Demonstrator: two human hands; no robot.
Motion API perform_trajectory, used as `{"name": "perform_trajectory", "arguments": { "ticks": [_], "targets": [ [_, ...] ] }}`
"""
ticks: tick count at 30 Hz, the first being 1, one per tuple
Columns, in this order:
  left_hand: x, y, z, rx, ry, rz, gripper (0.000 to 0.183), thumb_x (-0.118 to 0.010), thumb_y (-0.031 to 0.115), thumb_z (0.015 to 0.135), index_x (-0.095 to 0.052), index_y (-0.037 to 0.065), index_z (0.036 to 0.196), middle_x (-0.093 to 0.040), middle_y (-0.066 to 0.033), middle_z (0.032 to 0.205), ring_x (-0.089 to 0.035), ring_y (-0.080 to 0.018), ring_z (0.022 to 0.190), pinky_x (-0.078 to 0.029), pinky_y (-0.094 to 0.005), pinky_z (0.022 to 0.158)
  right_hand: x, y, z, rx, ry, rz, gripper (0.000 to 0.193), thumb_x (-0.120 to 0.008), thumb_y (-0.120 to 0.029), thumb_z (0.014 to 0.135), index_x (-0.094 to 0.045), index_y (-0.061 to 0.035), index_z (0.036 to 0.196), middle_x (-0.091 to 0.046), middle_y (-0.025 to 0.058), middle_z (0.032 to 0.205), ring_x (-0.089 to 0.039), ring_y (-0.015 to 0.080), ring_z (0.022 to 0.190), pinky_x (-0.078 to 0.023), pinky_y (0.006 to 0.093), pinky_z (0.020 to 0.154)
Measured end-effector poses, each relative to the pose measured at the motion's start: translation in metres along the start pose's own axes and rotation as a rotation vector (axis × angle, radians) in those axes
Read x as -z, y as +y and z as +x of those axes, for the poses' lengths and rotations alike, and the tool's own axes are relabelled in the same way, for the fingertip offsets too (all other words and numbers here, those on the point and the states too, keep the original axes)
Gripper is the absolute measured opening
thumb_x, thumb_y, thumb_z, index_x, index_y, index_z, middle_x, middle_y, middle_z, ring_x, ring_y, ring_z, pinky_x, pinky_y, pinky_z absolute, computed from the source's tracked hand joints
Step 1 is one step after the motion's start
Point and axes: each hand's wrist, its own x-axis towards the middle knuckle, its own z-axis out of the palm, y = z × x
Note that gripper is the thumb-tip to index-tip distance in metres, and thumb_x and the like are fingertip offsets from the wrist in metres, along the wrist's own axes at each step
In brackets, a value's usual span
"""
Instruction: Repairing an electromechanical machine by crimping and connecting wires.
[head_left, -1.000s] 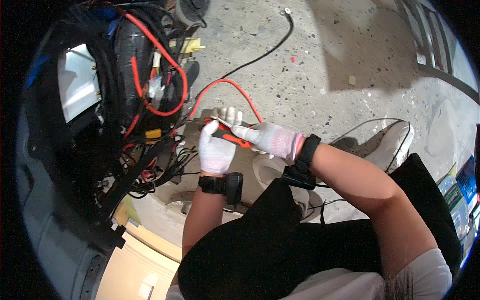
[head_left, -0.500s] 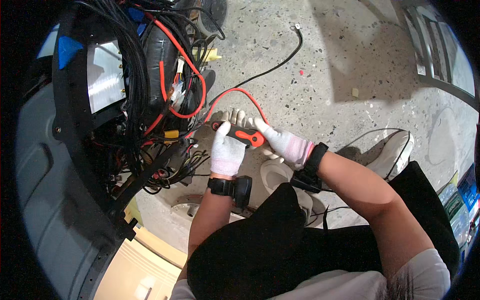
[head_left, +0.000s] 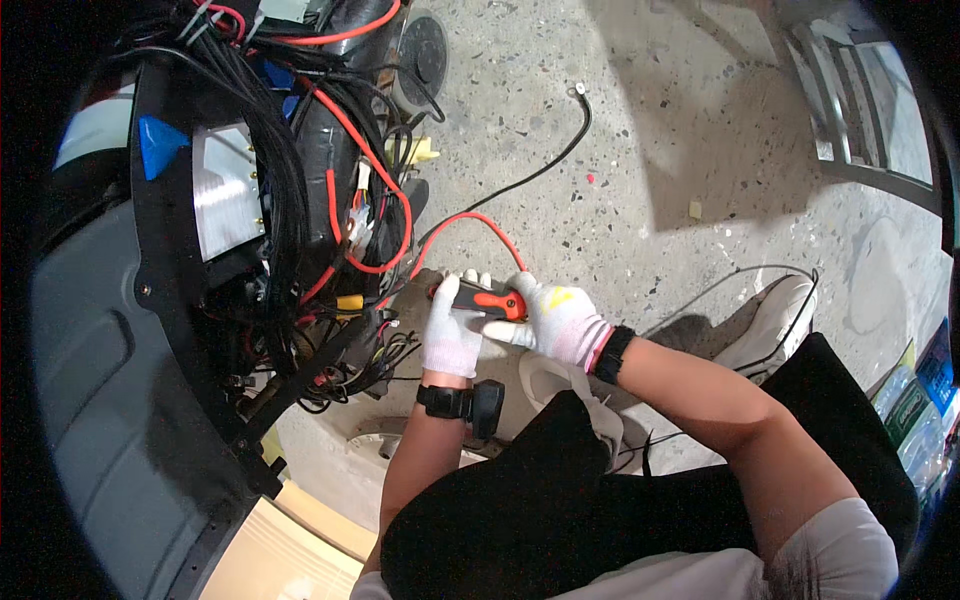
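Observation:
A hand tool with a black and red-orange handle (head_left: 492, 302) lies across my gloved left hand (head_left: 452, 335), thumb on top and fingers wrapped around it. Its far-left tip is partly hidden by the glove. My gloved right hand (head_left: 562, 318), back upward with a yellow mark on the glove, is closed at the tool's right end. A thick red cable (head_left: 470, 216) arcs from the wiring on the left down into the right hand's fingers, which hide its end. One right-hand digit stretches below the tool toward the left palm.
At the left stands a dark frame (head_left: 160, 290) with bundled black wires (head_left: 275, 170) and a silver metal plate (head_left: 225, 190). A black cable with a ring lug (head_left: 540, 172) lies on the speckled floor. Plastic bottles (head_left: 905, 415) sit at right; a metal frame (head_left: 830, 110) stands far right.
My right hand has rolled over, its back now upward, and sits closer against the tool's right end. Both hands and the surroundings appear slightly lower in view.

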Motion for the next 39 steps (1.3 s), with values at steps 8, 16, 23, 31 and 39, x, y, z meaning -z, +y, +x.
{"name": "perform_trajectory", "arguments": {
  "ticks": [8, 16, 23, 31, 39],
  "targets": [
    [-0.003, 0.001, -0.007, -0.030, -0.145, -0.045, 0.017, -0.052, 0.017, 0.088, -0.053, 0.005, 0.101, -0.058, -0.0075, 0.095, -0.056, -0.0196, 0.093, -0.042, -0.0384, 0.092, -0.002, -0.006, 0.007, -0.214, -0.127, 0.274, 0.062, -0.057, -0.057, 0.076, -0.057, 0.0003, 0.099, -0.064, 0.0220, 0.082, -0.062, 0.0368, 0.079, -0.049, 0.0414, 0.070],
    [-0.004, 0.000, 0.001, 0.063, -0.015, -0.015, 0.018, -0.057, 0.019, 0.087, -0.053, 0.003, 0.093, -0.059, -0.0100, 0.092, -0.056, -0.0232, 0.093, -0.043, -0.0388, 0.092, -0.005, -0.002, -0.002, -0.155, 0.005, 0.183, 0.066, -0.053, -0.059, 0.079, -0.048, 0.0008, 0.105, -0.063, 0.0233, 0.082, -0.062, 0.0370, 0.081, -0.049, 0.0413, 0.070],
    [-0.012, 0.002, -0.008, 0.025, -0.091, -0.101, 0.015, -0.055, 0.017, 0.087, -0.055, 0.008, 0.098, -0.057, -0.0060, 0.098, -0.053, -0.0215, 0.099, -0.040, -0.0436, 0.096, -0.018, 0.000, 0.003, -0.128, -0.005, 0.191, 0.055, -0.053, -0.053, 0.082, -0.055, 0.0000, 0.099, -0.063, 0.0206, 0.079, -0.062, 0.0357, 0.078, -0.049, 0.0418, 0.067],
    [-0.009, 0.006, -0.006, -0.039, -0.099, -0.096, 0.009, -0.053, 0.005, 0.087, -0.054, 0.008, 0.095, -0.058, -0.0044, 0.093, -0.057, -0.0171, 0.089, -0.043, -0.0412, 0.095, -0.017, 0.001, -0.005, 0.004, -0.101, -0.040, 0.055, -0.056, -0.053, 0.081, -0.051, -0.0016, 0.101, -0.063, 0.0154, 0.078, -0.064, 0.0290, 0.073, -0.049, 0.0371, 0.064],
    [-0.008, 0.000, -0.011, -0.075, -0.203, -0.064, 0.023, -0.051, 0.019, 0.091, -0.051, 0.010, 0.112, -0.057, -0.0056, 0.103, -0.052, -0.0173, 0.104, -0.036, -0.0446, 0.101, -0.022, 0.005, 0.002, -0.150, -0.079, 0.490, 0.044, -0.060, -0.043, 0.081, -0.059, -0.0002, 0.091, -0.063, 0.0192, 0.074, -0.063, 0.0293, 0.072, -0.049, 0.0366, 0.063]
  ]
}}
